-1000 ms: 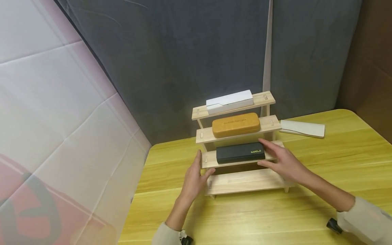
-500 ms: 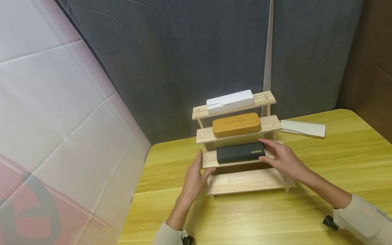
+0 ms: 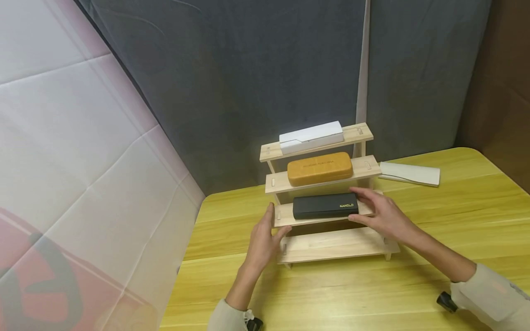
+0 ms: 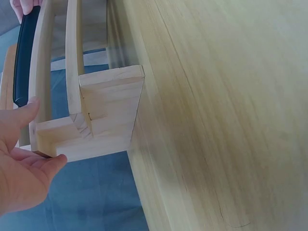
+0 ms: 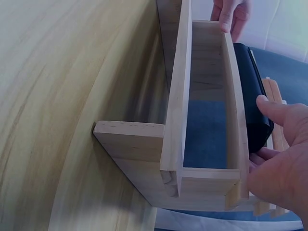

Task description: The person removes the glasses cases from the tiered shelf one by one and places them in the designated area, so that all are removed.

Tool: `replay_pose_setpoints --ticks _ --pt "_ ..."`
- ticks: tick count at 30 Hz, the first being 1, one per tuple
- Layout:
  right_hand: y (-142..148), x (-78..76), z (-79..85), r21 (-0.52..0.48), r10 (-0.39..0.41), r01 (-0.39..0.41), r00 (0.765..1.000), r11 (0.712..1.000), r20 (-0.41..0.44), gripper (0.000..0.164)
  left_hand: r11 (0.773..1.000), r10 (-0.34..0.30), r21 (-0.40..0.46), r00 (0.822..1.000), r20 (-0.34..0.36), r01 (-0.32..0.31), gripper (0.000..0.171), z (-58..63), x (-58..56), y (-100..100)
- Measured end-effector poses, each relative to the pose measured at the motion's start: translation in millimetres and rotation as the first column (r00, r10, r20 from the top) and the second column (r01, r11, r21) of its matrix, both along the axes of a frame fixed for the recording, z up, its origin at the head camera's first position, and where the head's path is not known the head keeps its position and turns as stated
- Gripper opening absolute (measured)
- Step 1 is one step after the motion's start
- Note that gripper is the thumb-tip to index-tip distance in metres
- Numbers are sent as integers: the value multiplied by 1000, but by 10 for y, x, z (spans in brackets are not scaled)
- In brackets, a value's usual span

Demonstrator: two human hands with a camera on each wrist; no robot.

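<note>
A black glasses case point(image 3: 319, 207) with gold lettering lies on the second-lowest board of a stepped wooden rack point(image 3: 339, 243). My right hand point(image 3: 387, 216) pinches the case's right end, thumb at the front and fingers behind; the right wrist view shows the thumb on the case point(image 5: 252, 91). At the rack's left side, my left hand point(image 3: 262, 241) grips the end of that same board. In the left wrist view its thumb point(image 4: 29, 110) presses the board's front edge while the fingers lie against the end. Above stand an orange glasses case point(image 3: 319, 168) and a white case point(image 3: 311, 137).
A flat off-white pouch point(image 3: 410, 174) lies on the wood-grain table point(image 3: 331, 294) at right, behind the rack. A grey curtain point(image 3: 248, 92) hangs behind the table, and a pale printed panel point(image 3: 103, 161) stands at left.
My right hand has moved slightly left, its thumb closing onto the black case's front. The case's front edge has shifted slightly back. My left hand stays in place.
</note>
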State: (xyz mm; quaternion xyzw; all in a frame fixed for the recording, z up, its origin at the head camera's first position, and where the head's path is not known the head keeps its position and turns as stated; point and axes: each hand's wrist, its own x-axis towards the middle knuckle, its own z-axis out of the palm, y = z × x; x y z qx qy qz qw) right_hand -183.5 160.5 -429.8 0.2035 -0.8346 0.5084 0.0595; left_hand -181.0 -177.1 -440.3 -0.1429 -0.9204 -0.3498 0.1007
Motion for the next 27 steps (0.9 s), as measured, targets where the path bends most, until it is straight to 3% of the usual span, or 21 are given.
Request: replay_pose_setpoints --ticks 8,20,27 --pt "0 -6 13 48 -18 19 1000 999 -20 65 1000 -4 9 1000 9 4 86 -6 1 10" --pt "-10 10 22 11 -2 2 1000 1000 9 68 1000 0 23 1000 17 -1 86 -5 1 5" --pt "-12 2 17 45 -24 24 1000 999 -3 66 1000 3 19 1000 16 -3 85 -5 -7 0"
